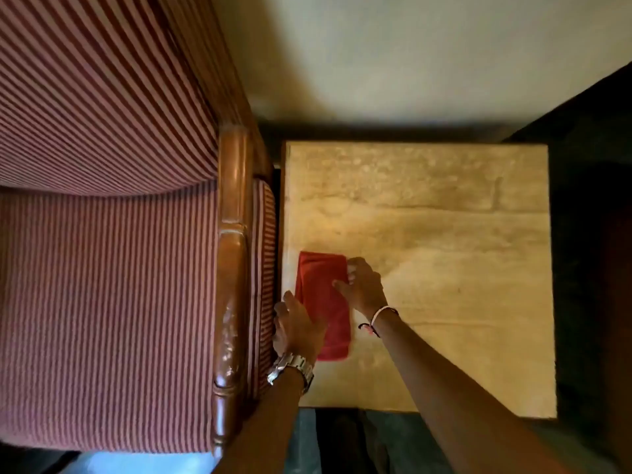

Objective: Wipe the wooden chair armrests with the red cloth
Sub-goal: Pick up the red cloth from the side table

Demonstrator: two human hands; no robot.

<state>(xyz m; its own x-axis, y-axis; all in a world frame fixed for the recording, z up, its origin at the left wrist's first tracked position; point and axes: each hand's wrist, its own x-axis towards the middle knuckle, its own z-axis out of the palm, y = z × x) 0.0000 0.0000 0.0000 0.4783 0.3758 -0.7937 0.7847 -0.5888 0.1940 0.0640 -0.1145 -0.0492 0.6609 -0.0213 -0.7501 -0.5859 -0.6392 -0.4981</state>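
A folded red cloth (323, 302) lies flat on the left part of a pale side table (444, 254). My right hand (362, 283) rests on the cloth's right edge, fingers pinching it near the far corner. My left hand (295, 325), with a metal watch on the wrist, lies spread on the cloth's near left side, next to the chair. The glossy wooden armrest (232, 268) of the striped chair runs along the left of the table, and both hands are apart from it.
The chair's red-striped seat (109, 319) and backrest (102, 90) fill the left half. A striped side panel (265, 251) sits between armrest and table. A pale wall (410, 56) lies beyond, and dark furniture (595, 234) stands to the right.
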